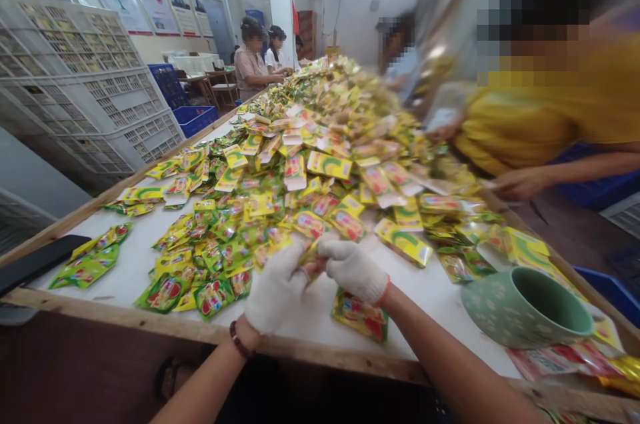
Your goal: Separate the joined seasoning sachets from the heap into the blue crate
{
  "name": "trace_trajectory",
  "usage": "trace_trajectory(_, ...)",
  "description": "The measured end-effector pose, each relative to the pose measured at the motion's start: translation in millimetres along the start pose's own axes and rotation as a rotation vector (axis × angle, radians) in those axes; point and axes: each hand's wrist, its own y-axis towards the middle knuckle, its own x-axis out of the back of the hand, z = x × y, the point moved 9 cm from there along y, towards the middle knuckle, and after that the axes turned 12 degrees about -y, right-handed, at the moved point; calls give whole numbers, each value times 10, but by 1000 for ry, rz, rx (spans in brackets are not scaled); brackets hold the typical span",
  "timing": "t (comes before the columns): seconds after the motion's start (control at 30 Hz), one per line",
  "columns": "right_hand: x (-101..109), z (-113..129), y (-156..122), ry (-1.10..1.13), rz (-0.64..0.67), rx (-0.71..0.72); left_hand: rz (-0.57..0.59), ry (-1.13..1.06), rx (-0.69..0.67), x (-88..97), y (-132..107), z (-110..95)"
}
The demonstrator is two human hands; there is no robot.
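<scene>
White gloves cover both of my hands, which meet above the near edge of the table. Between them is a small yellow candy packet (313, 263), blurred and mostly covered by fingers. My left hand (277, 284) is closed on its left side, while my right hand (353, 269) pinches its upper right part. Below my right wrist lies a green and yellow packet (361, 317) with a red fruit print. Just left of my left hand, a heap of similar shiny packets (215, 297) spreads over the white tabletop (117, 277). Beyond my fingers rest several flat yellow boxes (404, 242).
A green flowered round container (500, 307) lies tipped at the right. A dark phone-like slab (43, 264) is at the left corner. Wooden rims (340, 356) edge the table. White crates (95, 91) stand left; a person in yellow (555, 104) works at right, others farther back.
</scene>
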Motion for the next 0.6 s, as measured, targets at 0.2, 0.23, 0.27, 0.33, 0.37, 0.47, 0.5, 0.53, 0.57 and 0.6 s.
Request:
trace_trajectory(0.2, 194, 36, -121, 143, -274, -13, -218, -797, 377, 20, -191, 222)
trace_trajectory(0.23, 149, 32, -127, 187, -242, -18, -252, -814, 389, 40, -222, 228)
trace_trajectory(0.27, 90, 29, -128, 226, -195, -24, -273, -815, 390, 59, -247, 226)
trace_trajectory(0.33, -3, 16, -134, 266, -123, -47, -264, -794, 380, 78, -285, 218)
trace_trajectory(0.37, -39, 8, -141, 265, -95, -63, -235, -783, 370, 77, -298, 214)
trace_trajectory(0.47, -141, 1, -172, 225, 8, -84, -114, -699, 341, 75, -337, 224)
trace_trajectory(0.5, -166, 0, -185, 205, 32, -81, -84, -633, 331, 93, -348, 229)
trace_trajectory(0.53, -182, -3, -196, 183, 45, -75, -63, -551, 321, 121, -354, 231)
trace_trajectory(0.57, -195, -6, -204, 157, 48, -65, -47, -460, 315, 152, -355, 230)
trace_trajectory(0.6, -206, -11, -208, 137, 45, -56, -36, -377, 314, 181, -351, 225)
